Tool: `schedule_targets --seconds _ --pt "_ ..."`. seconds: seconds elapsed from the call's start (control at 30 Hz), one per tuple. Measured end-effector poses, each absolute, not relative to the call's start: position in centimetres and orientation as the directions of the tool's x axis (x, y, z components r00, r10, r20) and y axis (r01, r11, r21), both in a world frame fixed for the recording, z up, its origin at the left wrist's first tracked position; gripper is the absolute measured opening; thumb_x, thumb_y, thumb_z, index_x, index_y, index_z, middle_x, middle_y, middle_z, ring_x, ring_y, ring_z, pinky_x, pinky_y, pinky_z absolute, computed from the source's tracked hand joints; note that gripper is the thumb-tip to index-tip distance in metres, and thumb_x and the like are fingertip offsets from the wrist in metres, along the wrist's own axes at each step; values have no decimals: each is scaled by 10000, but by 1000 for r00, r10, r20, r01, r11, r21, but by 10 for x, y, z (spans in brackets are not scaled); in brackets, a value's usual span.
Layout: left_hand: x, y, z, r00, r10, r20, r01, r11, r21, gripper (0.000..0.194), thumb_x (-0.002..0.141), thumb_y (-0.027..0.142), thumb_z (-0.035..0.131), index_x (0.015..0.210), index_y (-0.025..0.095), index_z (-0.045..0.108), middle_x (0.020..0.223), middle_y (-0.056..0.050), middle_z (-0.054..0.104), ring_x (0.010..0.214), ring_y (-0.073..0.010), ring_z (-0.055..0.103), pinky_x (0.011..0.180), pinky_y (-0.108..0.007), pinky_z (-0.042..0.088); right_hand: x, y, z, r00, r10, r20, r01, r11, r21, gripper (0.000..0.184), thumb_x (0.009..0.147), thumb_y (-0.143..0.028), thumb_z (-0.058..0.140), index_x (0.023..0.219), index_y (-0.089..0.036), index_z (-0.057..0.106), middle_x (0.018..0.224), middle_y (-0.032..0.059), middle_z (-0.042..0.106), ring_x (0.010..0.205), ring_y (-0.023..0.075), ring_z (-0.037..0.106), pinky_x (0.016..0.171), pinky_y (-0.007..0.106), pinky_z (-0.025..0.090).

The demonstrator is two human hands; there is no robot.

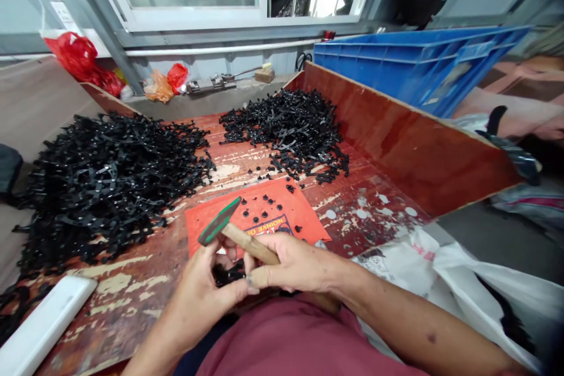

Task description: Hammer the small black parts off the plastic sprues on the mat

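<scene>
In the lower middle, my left hand (200,291) is closed on a small black plastic part (229,275), most of it hidden by the fingers. My right hand (297,264) has a hammer (251,244) tucked in its grip by the wooden handle, and its thumb and fingertips meet the same black part. The hammer's green-edged dark head points up and left, above my left fingers. Beneath and beyond both hands lies an orange-red printed sheet (211,211), with several small black round pieces (265,214) scattered over it.
A big pile of black plastic parts (110,176) covers the left of the worn red table (127,299); a smaller pile (291,123) sits at the back. A wooden side board (396,135), blue crate (396,64), white bag (414,264) and white oblong object (48,323) surround the work area.
</scene>
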State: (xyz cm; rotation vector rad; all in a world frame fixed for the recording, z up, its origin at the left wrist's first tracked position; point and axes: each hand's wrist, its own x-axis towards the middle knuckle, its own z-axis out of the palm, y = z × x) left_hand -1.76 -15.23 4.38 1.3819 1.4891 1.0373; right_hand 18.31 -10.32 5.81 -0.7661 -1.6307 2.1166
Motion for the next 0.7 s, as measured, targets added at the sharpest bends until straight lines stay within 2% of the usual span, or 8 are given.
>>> schedule_targets --seconds 0.07,0.13,0.2,0.27,0.33,0.4,0.57,0.7 --pt "-16 -146 43 -133 991 -25 394 76 916 567 462 261 945 958 221 672 885 -32 695 723 -203 620 671 -282 503 186 -103 55 -758 609 -235 63 -290 -955 184 774 -280 730 866 -177 607 653 -76 502 481 53 393 434 165 303" --pt "-11 -142 40 -271 963 -16 370 119 921 655 420 325 959 983 216 642 861 -20 681 649 -172 593 604 -266 482 186 -104 49 -698 668 -257 46 -316 -948 215 778 -287 722 928 -181 610 629 -86 497 450 53 373 426 169 299" --pt "-4 -140 34 -359 929 -91 190 168 967 675 470 402 940 1032 204 622 852 -20 673 629 -157 598 549 -241 466 183 -107 44 -608 756 -243 15 -296 -955 189 790 -265 693 937 -181 610 607 -89 492 448 60 378 436 177 305" --pt "6 -140 28 -328 905 -271 -116 246 962 597 579 480 884 1026 191 613 818 -21 670 602 -145 615 492 -214 452 179 -111 40 -495 848 -188 21 -205 -979 120 803 -228 664 902 -178 620 618 -73 522 492 78 439 481 192 349" --pt "14 -141 24 -225 873 -432 -382 329 864 482 650 493 847 929 179 611 734 -7 656 547 -127 612 457 -195 459 176 -114 39 -386 919 -84 89 -54 -995 46 805 -178 640 851 -175 640 694 -39 599 604 105 535 583 215 416" --pt "18 -141 25 -159 860 -484 -522 343 781 404 656 418 866 851 167 617 700 -2 656 540 -113 619 490 -195 512 175 -114 39 -322 946 32 188 96 -977 51 797 -134 633 809 -176 659 770 -15 646 715 133 588 683 239 440" --pt "20 -135 40 -141 870 -473 -529 338 779 345 627 255 887 900 172 692 833 -21 715 640 -129 664 549 -224 587 179 -111 37 -321 938 131 302 232 -924 129 804 -127 669 691 -176 632 670 -40 557 659 125 532 631 236 383" --pt "10 -124 47 -77 869 -490 -435 413 800 352 580 286 906 850 160 719 829 -41 724 670 -154 664 563 -257 591 187 -110 36 -383 920 89 244 193 -950 87 798 -105 681 825 -184 705 759 -38 603 711 123 554 660 227 386"
